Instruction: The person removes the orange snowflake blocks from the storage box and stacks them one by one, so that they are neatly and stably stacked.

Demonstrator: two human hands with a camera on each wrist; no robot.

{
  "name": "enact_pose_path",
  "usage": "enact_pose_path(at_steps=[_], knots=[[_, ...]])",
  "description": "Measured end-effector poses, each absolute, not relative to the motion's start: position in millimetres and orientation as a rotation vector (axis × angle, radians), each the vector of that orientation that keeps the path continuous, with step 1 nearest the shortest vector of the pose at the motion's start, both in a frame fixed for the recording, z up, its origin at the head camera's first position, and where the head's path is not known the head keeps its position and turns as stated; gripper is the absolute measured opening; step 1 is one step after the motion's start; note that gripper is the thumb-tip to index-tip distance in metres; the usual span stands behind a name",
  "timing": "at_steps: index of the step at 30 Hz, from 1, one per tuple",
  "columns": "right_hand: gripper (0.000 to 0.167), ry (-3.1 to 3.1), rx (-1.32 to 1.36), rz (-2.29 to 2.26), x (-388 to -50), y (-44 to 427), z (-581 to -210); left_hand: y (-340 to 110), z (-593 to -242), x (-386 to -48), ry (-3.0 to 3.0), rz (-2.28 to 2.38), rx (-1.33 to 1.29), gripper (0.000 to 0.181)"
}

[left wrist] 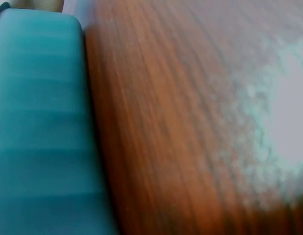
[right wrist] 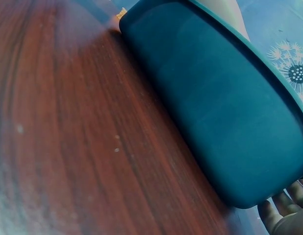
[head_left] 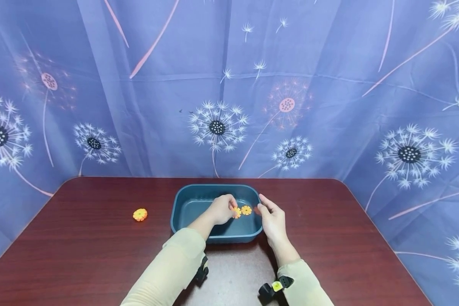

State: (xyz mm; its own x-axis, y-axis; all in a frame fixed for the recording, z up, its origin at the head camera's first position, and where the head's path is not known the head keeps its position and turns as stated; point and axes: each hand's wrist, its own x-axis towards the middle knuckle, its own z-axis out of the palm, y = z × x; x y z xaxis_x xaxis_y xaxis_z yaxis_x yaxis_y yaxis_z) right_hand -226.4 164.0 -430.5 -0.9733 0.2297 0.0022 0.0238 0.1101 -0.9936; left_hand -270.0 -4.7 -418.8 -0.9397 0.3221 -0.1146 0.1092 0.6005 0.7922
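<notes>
A dark teal rectangular plastic basin (head_left: 191,236) stands on the table. My left hand (head_left: 222,209) reaches over its near rim and pinches a yellow-orange flower-shaped piece (head_left: 237,213) inside it. A second, similar flower-shaped piece (head_left: 246,210) lies just right of that one, in the basin. At the right end of the basin my right hand (head_left: 274,221) grips the rim. In the right wrist view, fingers (right wrist: 285,205) of that hand show at the outside of the basin's end wall (right wrist: 225,132). The left wrist view shows the outer wall (left wrist: 41,117), but the pinching fingers are hidden.
Another yellow-orange flower-shaped piece (head_left: 140,214) lies on the table left of the basin. The dark red-brown wooden table (head_left: 80,255) has rounded far corners. A blue curtain (head_left: 168,106) with a dandelion print hangs behind and along the sides.
</notes>
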Motion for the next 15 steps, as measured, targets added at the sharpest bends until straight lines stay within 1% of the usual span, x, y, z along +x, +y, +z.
enact_pose_path(at_steps=[15], knots=[[0.040, -2.217, -0.244, 1.991, -226.8, 165.6, -431.9, -10.7, -414.6, -270.6, 2.429, 1.378, 0.321, 0.007]])
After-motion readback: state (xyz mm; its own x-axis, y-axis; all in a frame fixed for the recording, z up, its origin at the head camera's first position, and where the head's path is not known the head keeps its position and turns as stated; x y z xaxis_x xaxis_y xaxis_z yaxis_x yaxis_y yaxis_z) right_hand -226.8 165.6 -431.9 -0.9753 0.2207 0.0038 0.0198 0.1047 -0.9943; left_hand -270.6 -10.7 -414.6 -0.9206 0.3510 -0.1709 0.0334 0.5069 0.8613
